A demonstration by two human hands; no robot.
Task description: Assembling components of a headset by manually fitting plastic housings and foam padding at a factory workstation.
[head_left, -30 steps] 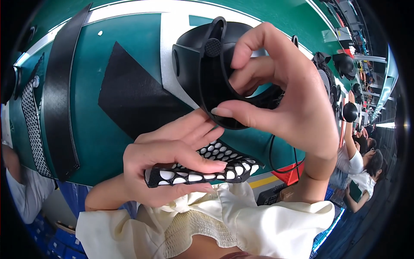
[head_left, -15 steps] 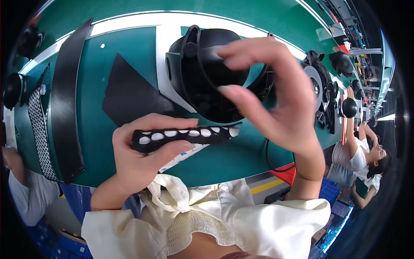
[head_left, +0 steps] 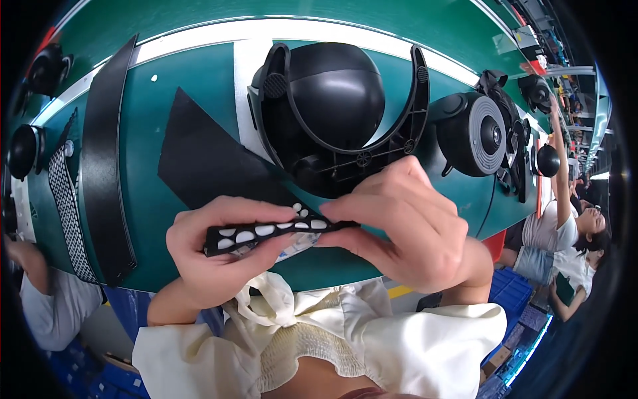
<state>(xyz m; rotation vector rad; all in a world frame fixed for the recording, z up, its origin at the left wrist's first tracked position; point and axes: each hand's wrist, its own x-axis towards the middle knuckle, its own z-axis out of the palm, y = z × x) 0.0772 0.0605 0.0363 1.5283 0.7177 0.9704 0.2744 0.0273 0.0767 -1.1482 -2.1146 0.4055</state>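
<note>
Perforated black strip (head_left: 266,234) sits just below the big black dome housing (head_left: 332,113), left hand (head_left: 216,256) wrapped round one end, right hand (head_left: 405,233) pinching the other. Looks light and bendy, so I'd grip the solid edges, not the thin webs between the holes.

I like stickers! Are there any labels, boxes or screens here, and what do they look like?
Backing sheet: pale, flat, under the black strip pinched between left hand and right hand.
Crates: blue, boxy, below the table's right edge.
No screens or signs clear enough to tell.
</note>
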